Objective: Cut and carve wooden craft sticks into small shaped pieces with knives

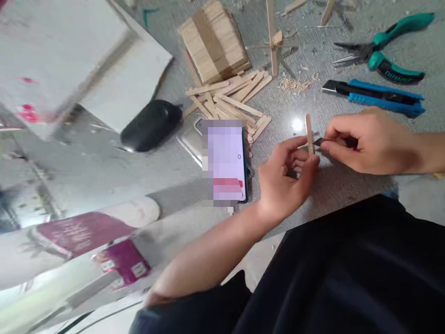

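My left hand (pixel 288 174) pinches the lower end of a wooden craft stick (pixel 309 132), which points upward between thumb and fingers. Just to the right, my right hand (pixel 361 141) is closed on a small dark blade (pixel 319 142), whose tip meets the side of the stick. Most of what lies inside my right fist is hidden. Above my right hand lies a blue and black utility knife (pixel 378 95). Wood shavings (pixel 297 84) are scattered on the grey table (pixel 278 111) beyond the stick.
Green-handled pliers (pixel 382 48) lie at the upper right. Loose sticks (pixel 236 97) and a taped stick bundle (pixel 215 41) are left of the shavings, near an upright stick piece (pixel 273 41). A phone (pixel 225 162) and a black mouse (pixel 151 125) are further left.
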